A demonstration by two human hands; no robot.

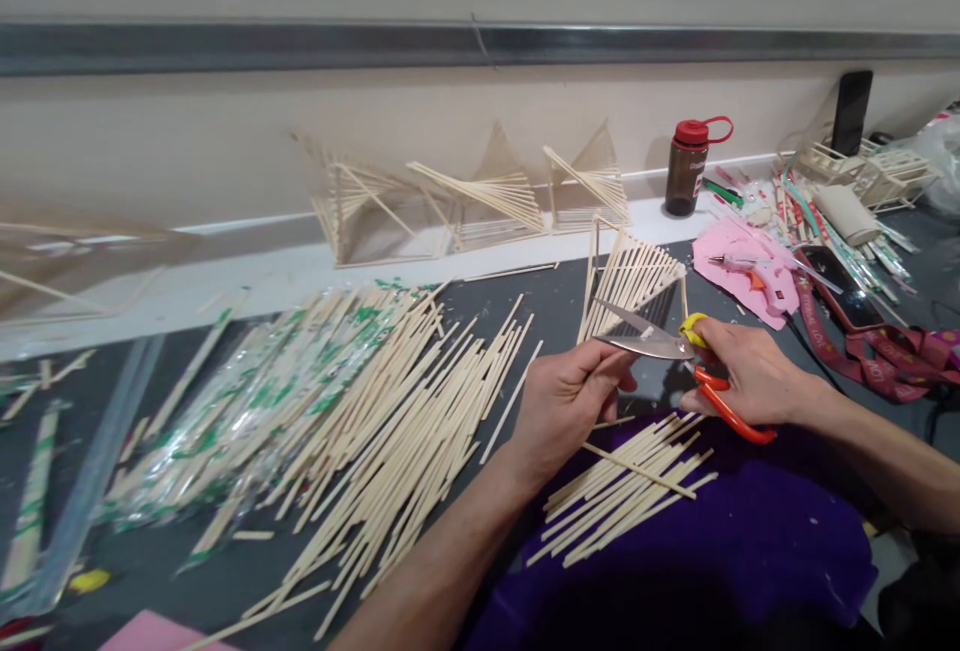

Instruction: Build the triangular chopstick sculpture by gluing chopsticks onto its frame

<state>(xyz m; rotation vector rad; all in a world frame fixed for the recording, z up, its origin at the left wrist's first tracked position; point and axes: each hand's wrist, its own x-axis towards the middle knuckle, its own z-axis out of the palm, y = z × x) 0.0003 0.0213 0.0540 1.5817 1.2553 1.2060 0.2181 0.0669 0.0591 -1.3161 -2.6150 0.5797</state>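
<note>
My right hand point(757, 371) grips a pair of scissors point(652, 343) with one yellow and one orange handle loop; the blades are parted and point left. My left hand point(574, 401) is closed in a pinch right at the blades. What its fingers hold is mostly hidden, though a small pale tip shows by the blades. Below both hands, several loose wooden sticks point(622, 491) lie across purple cloth on my lap. Just beyond the scissors stands a frame of glued sticks point(637, 266) with a twisted, fanned surface.
Loose sticks point(420, 431) and plastic-wrapped chopsticks point(262, 401) spread over the table to the left. Twisted stick models point(495, 196) line the wall. At right are a red-capped bottle point(684, 171), a glue gun point(757, 276) on pink paper, a phone point(840, 286) and a lanyard point(862, 361).
</note>
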